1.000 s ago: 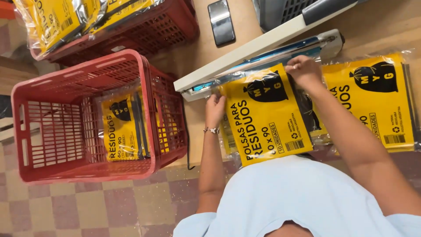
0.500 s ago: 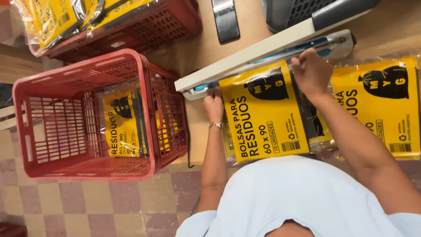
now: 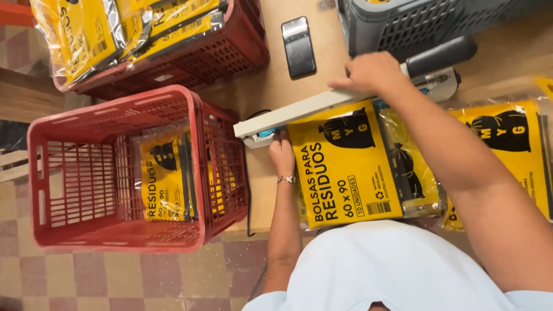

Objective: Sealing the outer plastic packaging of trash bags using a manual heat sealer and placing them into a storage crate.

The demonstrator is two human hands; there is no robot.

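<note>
My left hand [image 3: 281, 154], with a bracelet at the wrist, grips the left top corner of a yellow packet of black bags [image 3: 340, 167] in clear wrap. The packet's top edge lies under the white arm of a heat sealer [image 3: 299, 112] on the wooden table. My right hand [image 3: 368, 72] is curled over that arm near its black handle [image 3: 440, 55] and presses on it. Beside the packet lies a second yellow packet [image 3: 507, 144], partly hidden by my right forearm.
A red plastic crate [image 3: 115, 173] at the left holds one yellow packet [image 3: 164, 178]. A second red crate [image 3: 173, 52] behind it is filled with yellow packets. A dark phone [image 3: 299, 46] lies on the table, and a grey crate [image 3: 415, 20] stands at the back.
My right hand has left the top of the yellow packet and moved up onto the sealer's arm. The left hand has stayed at the packet's corner.
</note>
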